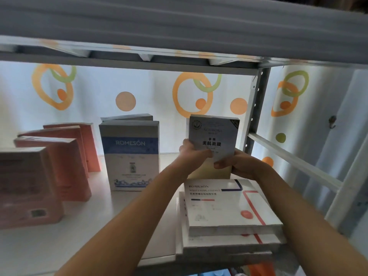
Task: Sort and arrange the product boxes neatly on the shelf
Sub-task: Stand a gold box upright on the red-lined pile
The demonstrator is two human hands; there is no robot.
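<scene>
Grey box [214, 136] held upright, centre-right of frame, above the shelf board [99, 226]. Front reads "多效 美肌面膜"; smaller line above it too blurred to read. Left hand [192, 154] grips its lower left edge, fingers curled round it. Right hand [238, 165] grips its lower right corner, thumb on the front face. Directly behind the hands a plain cream box [209, 172] stands upright.

Lower right: stack of flat white boxes [229, 212]; top one reads "ROMESON WHITENING ESSENCE", red and navy line trim, red spot. Left of centre: blue-and-white box [130, 156] upright, marked "ROMESON", small bottle picture below; a second like box just behind it. Far left: row of pink boxes [65, 166] upright, some leaning; print unreadable, QR code on the nearest.

Grey metal shelf frame, perforated post [256, 108] at right. Behind: white backdrop [123, 84] printed with orange and green rings and dots, lit from behind.
</scene>
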